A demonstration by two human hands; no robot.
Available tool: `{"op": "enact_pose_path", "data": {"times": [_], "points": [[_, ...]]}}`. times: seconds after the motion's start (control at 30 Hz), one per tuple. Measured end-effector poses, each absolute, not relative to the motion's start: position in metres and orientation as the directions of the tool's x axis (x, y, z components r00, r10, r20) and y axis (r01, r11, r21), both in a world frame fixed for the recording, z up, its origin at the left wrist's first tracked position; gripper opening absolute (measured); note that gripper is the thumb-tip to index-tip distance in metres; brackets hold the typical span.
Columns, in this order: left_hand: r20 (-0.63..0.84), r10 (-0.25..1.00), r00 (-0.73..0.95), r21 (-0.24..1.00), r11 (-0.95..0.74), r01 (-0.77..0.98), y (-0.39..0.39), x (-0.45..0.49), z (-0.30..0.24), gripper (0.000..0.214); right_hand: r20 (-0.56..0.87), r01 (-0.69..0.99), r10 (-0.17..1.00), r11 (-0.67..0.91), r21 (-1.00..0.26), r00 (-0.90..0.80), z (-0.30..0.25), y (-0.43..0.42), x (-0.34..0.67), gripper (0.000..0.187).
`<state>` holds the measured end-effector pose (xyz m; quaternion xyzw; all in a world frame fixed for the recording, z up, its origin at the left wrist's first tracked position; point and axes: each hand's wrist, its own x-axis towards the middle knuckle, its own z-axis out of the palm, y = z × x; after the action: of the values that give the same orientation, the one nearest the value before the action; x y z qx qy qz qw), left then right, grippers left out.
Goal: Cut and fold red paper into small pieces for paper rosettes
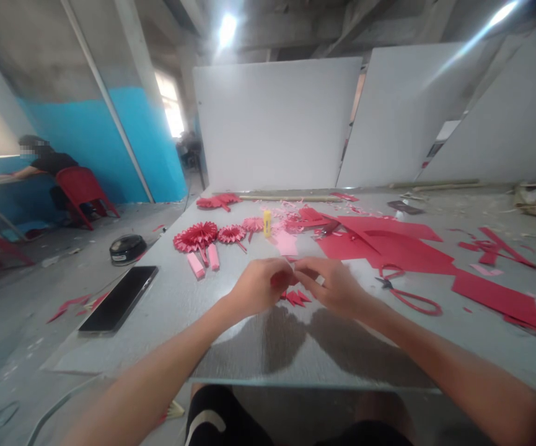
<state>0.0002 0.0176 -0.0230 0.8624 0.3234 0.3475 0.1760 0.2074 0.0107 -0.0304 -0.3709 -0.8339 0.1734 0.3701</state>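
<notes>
Over the near middle of the table my two hands meet at the fingertips. My left hand (261,286) is curled closed round a small red paper piece (277,282), mostly hidden by the fingers. My right hand (337,286) pinches at the same spot, its thumb and forefinger against the left fingertips. Just below lie several small pointed red paper cuttings (298,298). To the right rest red-handled scissors (409,297), blades apart. Beyond the hands are a pink paper sheet (285,241) and a yellow glue stick (267,223).
Pleated red paper fans (196,236) and pink paper strips (196,266) lie left. A black phone (119,300) rests at the left edge. Red paper sheets (388,248) cover the right side. White boards (277,124) stand behind. A person (56,162) sits far left on a red chair (82,189).
</notes>
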Motion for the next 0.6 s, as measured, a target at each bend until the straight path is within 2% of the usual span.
{"op": "enact_pose_path", "data": {"times": [0.1, 0.3, 0.6], "points": [[0.506, 0.658, 0.558, 0.529, -0.747, 0.402, 0.0161, 0.0008, -0.0223, 0.008, 0.45, 0.466, 0.759, 0.647, -0.604, -0.47, -0.0289, 0.0091, 0.2066, 0.022], [0.524, 0.682, 0.51, 0.582, -0.724, 0.37, 0.0113, 0.001, -0.0179, 0.01, 0.35, 0.351, 0.824, 0.52, -0.779, -0.445, -0.0251, 0.0048, 0.2031, 0.027], [0.494, 0.762, 0.419, 0.644, -0.644, 0.413, 0.0113, 0.0034, -0.0162, 0.012, 0.322, 0.213, 0.869, 0.419, -0.883, -0.377, -0.0286, 0.0075, 0.2029, 0.024]]}}
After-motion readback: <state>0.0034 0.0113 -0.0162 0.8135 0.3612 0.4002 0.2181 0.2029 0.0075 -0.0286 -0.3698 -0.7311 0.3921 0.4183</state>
